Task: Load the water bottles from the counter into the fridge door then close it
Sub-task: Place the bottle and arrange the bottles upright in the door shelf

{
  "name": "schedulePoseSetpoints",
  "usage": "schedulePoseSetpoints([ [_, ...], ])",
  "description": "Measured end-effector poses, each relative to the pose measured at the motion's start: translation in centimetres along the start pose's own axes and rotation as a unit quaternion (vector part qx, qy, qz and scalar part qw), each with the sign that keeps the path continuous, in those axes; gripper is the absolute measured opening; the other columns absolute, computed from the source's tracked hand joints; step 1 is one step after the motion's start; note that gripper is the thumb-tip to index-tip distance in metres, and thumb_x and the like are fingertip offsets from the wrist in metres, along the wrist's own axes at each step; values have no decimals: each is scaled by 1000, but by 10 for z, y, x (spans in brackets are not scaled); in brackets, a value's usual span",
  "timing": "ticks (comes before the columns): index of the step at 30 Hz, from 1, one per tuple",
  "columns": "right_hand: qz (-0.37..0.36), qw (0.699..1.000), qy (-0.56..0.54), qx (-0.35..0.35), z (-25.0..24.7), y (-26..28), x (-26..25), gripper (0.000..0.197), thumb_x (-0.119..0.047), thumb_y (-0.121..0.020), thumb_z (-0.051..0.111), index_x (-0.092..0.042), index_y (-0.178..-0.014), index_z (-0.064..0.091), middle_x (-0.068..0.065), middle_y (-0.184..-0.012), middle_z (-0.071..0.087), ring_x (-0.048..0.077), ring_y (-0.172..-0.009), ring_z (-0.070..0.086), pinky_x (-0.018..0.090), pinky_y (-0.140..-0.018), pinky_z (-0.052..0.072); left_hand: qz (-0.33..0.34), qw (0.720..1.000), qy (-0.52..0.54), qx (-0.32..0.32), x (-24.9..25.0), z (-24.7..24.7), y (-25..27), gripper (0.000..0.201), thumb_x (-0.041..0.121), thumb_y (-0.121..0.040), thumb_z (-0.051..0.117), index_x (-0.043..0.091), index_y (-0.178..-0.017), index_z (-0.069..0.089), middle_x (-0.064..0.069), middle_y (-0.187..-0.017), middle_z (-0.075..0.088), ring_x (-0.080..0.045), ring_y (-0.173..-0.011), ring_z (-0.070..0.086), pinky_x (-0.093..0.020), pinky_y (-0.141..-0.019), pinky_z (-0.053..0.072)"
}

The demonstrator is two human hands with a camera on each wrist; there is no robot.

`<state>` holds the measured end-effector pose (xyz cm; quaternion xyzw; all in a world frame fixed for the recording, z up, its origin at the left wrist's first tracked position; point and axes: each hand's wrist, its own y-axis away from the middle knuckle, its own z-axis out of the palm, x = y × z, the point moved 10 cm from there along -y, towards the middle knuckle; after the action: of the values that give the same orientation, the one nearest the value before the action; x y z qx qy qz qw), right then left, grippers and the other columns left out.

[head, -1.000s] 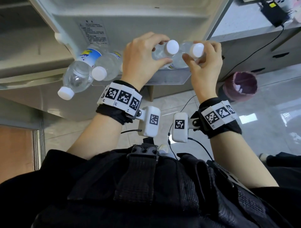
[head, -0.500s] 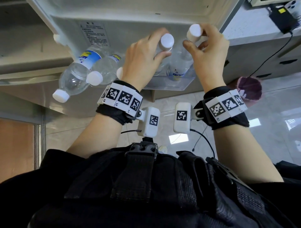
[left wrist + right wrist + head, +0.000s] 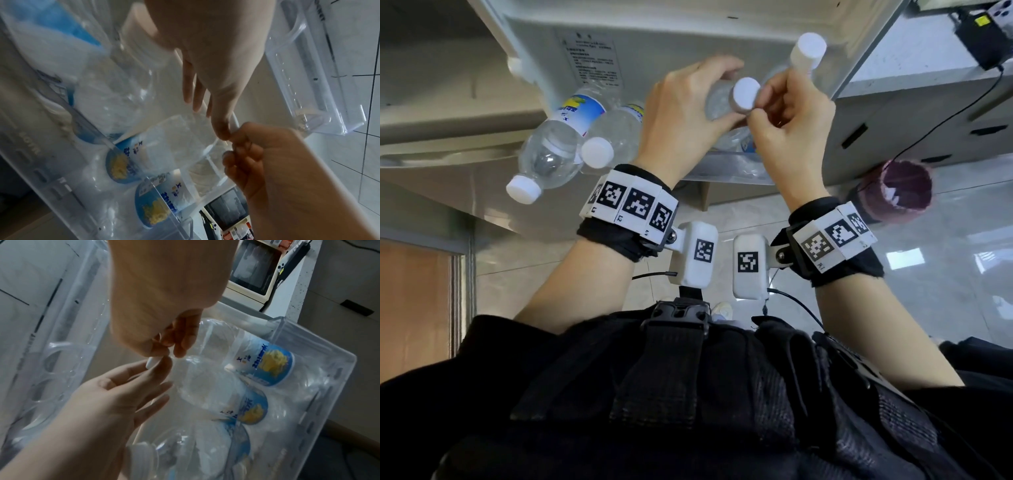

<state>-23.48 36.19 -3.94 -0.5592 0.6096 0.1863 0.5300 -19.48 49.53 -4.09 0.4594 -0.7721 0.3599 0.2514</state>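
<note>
Four water bottles stand or lean in the clear bin of the fridge door (image 3: 688, 31), so I judge the loading step is almost finished and the person is now arranging the last ones before closing. The left hand (image 3: 681, 116) curls around the shoulder of the third bottle (image 3: 722, 99), with the thumb near its white cap (image 3: 746, 95). The right hand (image 3: 791, 116) pinches at the same cap with thumb and forefinger, its other fingers folded in; the wrist views show these fingertips meeting at the cap. The fourth bottle (image 3: 804, 54) is just beside, at the right end of the bin (image 3: 320, 386), and no hand holds it. All bottles have the base down in the bin and the cap toward the camera. The third bottle leans with its long axis tilted out of the door, and the fourth one seems more upright. The first bottle (image 3: 551, 150) leans far outward to the left, its cap clearly past the bin edge, and the second bottle (image 3: 613, 137) leans also. The next move, I think, calls for pushing the necks back so each long axis stands along the door panel, because a leaning bottle could hit the cabinet when the door swings. After that both hands must let go and push the door shut.
</note>
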Motion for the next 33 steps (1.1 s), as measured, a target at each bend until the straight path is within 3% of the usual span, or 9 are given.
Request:
schedulePoseSetpoints([
  [2, 9, 1000, -18, -1, 5, 7, -2, 12, -8, -70, 52, -19, -70, 47, -10, -59, 51, 23, -50, 52, 36, -48, 47, -2, 1000, 8, 18, -8, -13, 8, 48, 42, -74, 76, 15, -113, 64, 1, -108, 71, -12, -102, 65, -37, -85, 56],
  [7, -9, 999, -34, 30, 21, 27, -20, 18, -16, -71, 48, -33, -73, 42, 21, -52, 57, 37, -47, 58, 45, -48, 51, -22, 997, 4, 72, -35, -47, 31, 33, 38, -81, 71, 13, -102, 67, 3, -98, 72, -9, -93, 65, -31, -84, 55],
  [11, 4, 997, -37, 72, 22, 40, -16, 26, -9, -74, 53, -21, -96, 45, -4, -52, 61, 27, -50, 63, 43, -55, 56, -15, 997, -63, 39, -44, -58, 44, 45, 45, -70, 76, 17, -104, 67, 2, -106, 68, -14, -106, 57, -6, -87, 37],
  [12, 13, 996, -31, 85, 21, 42, -12, 29, -9, -75, 55, -17, -102, 47, -8, -53, 61, 22, -51, 63, 41, -57, 57, -7, 996, -90, 10, -45, -55, 46, 53, 48, -64, 78, 18, -106, 66, -1, -109, 65, -19, -111, 52, -6, -86, 33],
  [15, 52, 994, -1, 94, 21, 46, 1, 39, -15, -81, 62, -9, -117, 49, -2, -59, 63, 16, -49, 62, 38, -59, 58, 2, 988, -149, -43, -49, -47, 50, 61, 47, -58, 85, 19, -108, 65, -7, -109, 60, -30, -109, 47, -29, -89, 35],
  [21, 94, 992, 67, 59, 28, 34, 15, 38, -40, -82, 63, -15, -110, 59, -6, -56, 53, 23, -59, 64, 45, -67, 56, 2, 993, -118, -31, -48, -46, 44, 42, 39, -66, 83, 21, -100, 68, -6, -100, 62, -28, -94, 54, -29, -75, 36],
  [26, 82, 991, 67, 79, 27, 21, 11, 17, -31, -83, 64, -25, -94, 53, -6, -52, 50, 26, -58, 63, 39, -65, 56, 4, 997, -78, 10, -43, -49, 34, 44, 39, -66, 83, 19, -100, 65, -3, -98, 64, -21, -83, 61, -40, -74, 52],
  [30, 65, 992, 43, 95, 25, 10, 8, 36, -15, -82, 62, -10, -115, 50, 4, -60, 62, 20, -60, 66, 32, -70, 58, -23, 997, -38, 67, -45, -60, 21, 51, 41, -64, 84, 15, -99, 59, 3, -91, 67, -16, -75, 62, -39, -70, 55],
  [33, 35, 995, 19, 96, 27, 3, 1, 38, -7, -77, 62, -14, -108, 40, 7, -73, 66, 13, -67, 67, 28, -70, 58, -58, 993, -48, 88, -51, -63, 11, 52, 46, -64, 84, 11, -89, 54, 4, -79, 63, -16, -69, 59, -30, -66, 48],
])
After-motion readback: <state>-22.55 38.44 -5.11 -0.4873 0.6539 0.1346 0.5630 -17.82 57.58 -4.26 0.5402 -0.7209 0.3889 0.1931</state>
